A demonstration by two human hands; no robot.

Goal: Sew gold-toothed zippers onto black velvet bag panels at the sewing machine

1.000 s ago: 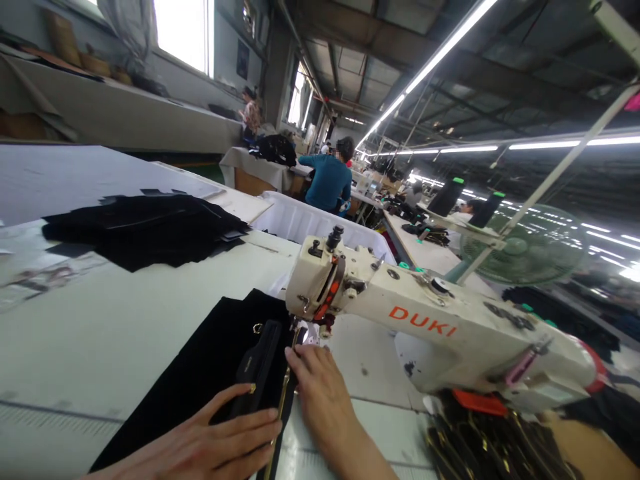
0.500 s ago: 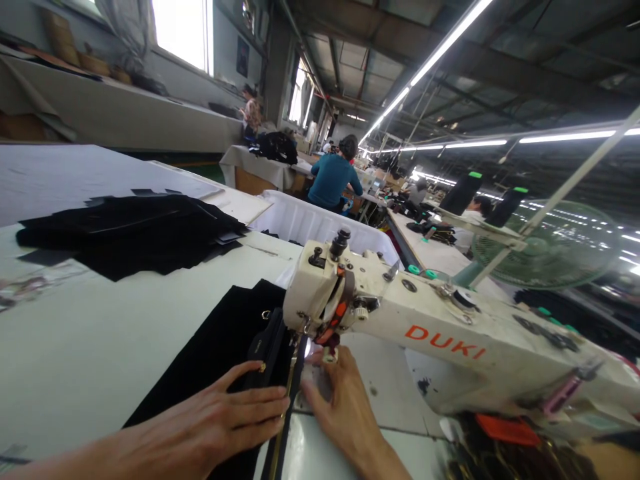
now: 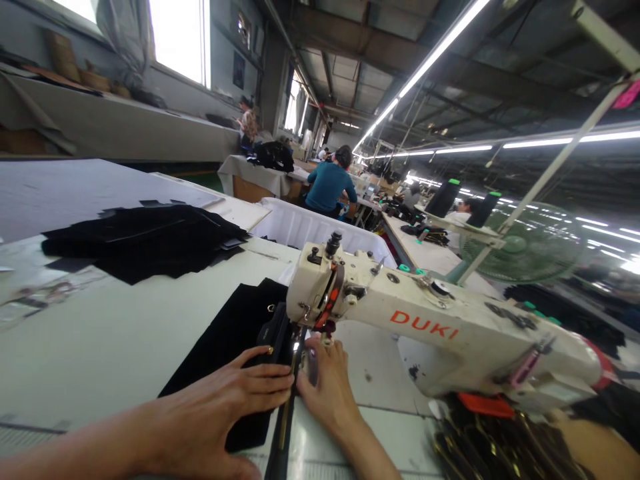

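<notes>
Stitching, we judge: left hand (image 3: 220,400) spread on black fabric (image 3: 215,343); right hand (image 3: 327,383), grip indeterminable; next move calls for even guiding.

Tbl (image 3: 110,347) rm btwn blk pile (image 3: 145,243) & fabric (image 3: 227,330), sewing mach. (image 3: 425,323) blocking R

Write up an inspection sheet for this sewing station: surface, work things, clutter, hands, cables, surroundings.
Surface: pale tabletop with ruler-like markings.
Work things: black fabric and gold-toned strip at the sewing machine.
Clutter: stack of black pieces at left; blurred black-and-gold bundle at right.
Hands: left hand spread over the black fabric; right hand just right of the strip, grip unclear.
Cables: nothing seen on the tabletop.
Surroundings: white bin, person in teal, green fan.
</notes>
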